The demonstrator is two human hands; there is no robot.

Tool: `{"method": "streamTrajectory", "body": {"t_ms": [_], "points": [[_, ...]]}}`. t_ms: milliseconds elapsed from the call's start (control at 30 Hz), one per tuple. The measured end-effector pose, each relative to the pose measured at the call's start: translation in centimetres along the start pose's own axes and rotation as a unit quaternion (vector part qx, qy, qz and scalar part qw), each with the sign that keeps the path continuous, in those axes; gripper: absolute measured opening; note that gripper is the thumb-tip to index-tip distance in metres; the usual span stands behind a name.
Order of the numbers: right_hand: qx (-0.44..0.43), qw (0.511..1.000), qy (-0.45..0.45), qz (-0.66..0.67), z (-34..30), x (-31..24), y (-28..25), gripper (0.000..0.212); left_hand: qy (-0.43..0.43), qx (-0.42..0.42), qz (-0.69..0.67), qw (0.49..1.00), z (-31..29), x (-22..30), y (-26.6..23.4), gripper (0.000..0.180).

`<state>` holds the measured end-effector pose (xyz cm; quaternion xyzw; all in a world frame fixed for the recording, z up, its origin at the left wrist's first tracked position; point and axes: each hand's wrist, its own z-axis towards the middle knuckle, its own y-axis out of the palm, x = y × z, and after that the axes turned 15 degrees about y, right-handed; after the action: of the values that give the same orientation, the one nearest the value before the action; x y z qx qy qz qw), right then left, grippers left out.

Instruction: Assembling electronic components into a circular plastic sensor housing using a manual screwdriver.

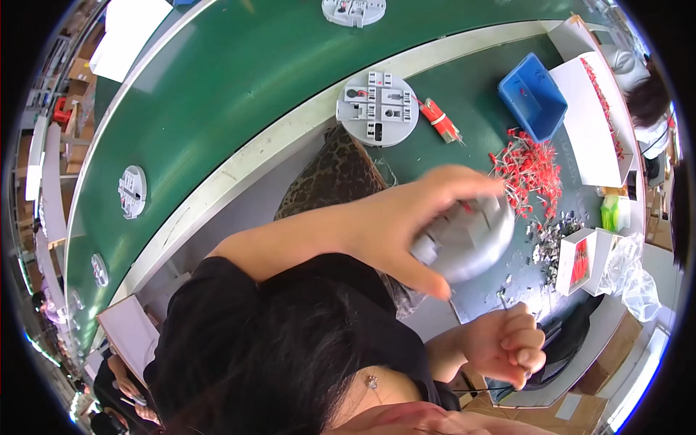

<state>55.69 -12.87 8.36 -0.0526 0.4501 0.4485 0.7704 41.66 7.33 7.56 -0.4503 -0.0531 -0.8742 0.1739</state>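
The left hand (395, 217) grips a round grey plastic base (470, 243) above the worktop (471, 101). The right hand (507, 344), at five o'clock from it, is closed on a thin metal pin (502, 299). Best to hold the base steady. Red parts (529, 170) lie at one o'clock.

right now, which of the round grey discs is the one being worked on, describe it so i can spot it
Start at the green bench and find the pile of red parts beside the blue bin. Just below that pile, the left hand grips a round grey disc tilted off the surface. The other discs lie flat and untouched; this one alone is lifted, while the right hand is closed in a fist below it.
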Motion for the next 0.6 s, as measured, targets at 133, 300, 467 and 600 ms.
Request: {"method": "streamTrajectory", "body": {"t_ms": [133, 300, 467, 600], "points": [[0.069, 0.99, 0.09, 0.08, -1.4, 1.4, -1.2, 0.045, -0.05, 0.282, -0.503, 0.816, -1.3, 2.9, -2.3, 0.117], [0.084, 0.984, 0.13, 0.086, -1.7, 3.0, -0.5, 0.046, -0.074, 0.287, -0.49, 0.819, -2.2, 4.2, -2.2, 0.111], [0.02, 0.986, 0.147, 0.076, -1.5, 3.9, 0.5, 0.042, -0.06, 0.286, -0.494, 0.819, -2.8, 4.7, -2.6, 0.111], [-0.002, 0.982, 0.178, 0.061, -2.1, 4.6, 1.5, 0.043, -0.042, 0.333, -0.475, 0.814, -4.5, 5.2, -3.4, 0.111]]}}
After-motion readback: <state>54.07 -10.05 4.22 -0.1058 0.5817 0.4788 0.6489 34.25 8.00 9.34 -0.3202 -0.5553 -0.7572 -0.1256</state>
